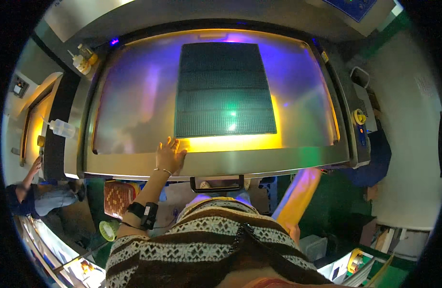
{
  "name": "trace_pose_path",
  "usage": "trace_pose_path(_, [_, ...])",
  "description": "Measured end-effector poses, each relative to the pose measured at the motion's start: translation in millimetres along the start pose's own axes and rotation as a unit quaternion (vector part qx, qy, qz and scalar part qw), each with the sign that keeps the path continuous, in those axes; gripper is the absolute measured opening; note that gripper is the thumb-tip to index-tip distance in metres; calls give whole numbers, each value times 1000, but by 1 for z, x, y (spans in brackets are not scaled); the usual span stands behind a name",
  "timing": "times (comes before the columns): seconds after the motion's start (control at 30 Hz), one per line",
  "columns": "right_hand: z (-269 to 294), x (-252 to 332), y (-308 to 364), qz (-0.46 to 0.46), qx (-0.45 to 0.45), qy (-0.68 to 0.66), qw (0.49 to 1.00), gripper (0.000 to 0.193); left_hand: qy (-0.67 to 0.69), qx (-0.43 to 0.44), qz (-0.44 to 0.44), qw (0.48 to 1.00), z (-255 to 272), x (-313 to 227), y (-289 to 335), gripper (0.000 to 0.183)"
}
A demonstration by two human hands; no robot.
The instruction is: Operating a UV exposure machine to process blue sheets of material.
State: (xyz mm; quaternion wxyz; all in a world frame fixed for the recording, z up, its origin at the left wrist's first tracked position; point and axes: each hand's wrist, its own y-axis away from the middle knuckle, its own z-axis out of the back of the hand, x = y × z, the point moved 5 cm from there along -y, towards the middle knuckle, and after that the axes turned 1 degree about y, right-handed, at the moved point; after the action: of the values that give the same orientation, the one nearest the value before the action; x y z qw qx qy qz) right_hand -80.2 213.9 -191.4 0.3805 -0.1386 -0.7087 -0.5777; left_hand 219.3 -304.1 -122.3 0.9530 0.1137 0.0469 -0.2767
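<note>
A dark rectangular sheet with a fine grid pattern (225,91) lies flat on the metallic, yellow-lit bed (129,115) in front of me. My left hand (170,157) rests at the bed's front edge, fingers spread, fingertips close by the sheet's near left corner. Whether they touch the sheet I cannot tell. Low at my right side, my right hand (293,233) grips the lower end of a long, flat yellowish panel (298,194). That panel slants up toward the bed's front rim. Most of the right hand's fingers are hidden.
A black handle (217,191) juts from the bed's front. Squeeze bottles (62,128) and small bottles (79,62) stand on the left ledge. A yellow knob (359,116) is on the right side. Another person (38,197) works at a similar lit bed to the left.
</note>
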Motion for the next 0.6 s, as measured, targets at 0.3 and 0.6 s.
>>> trace_pose_path(0.3, [13,74,115,151,-224,68,960,40,10,-59,-29,998,-3,-3,-11,63])
trace_pose_path(0.6, [-192,267,17,472,94,534,696,31,52,-117,11,992,-1,-1,4,54])
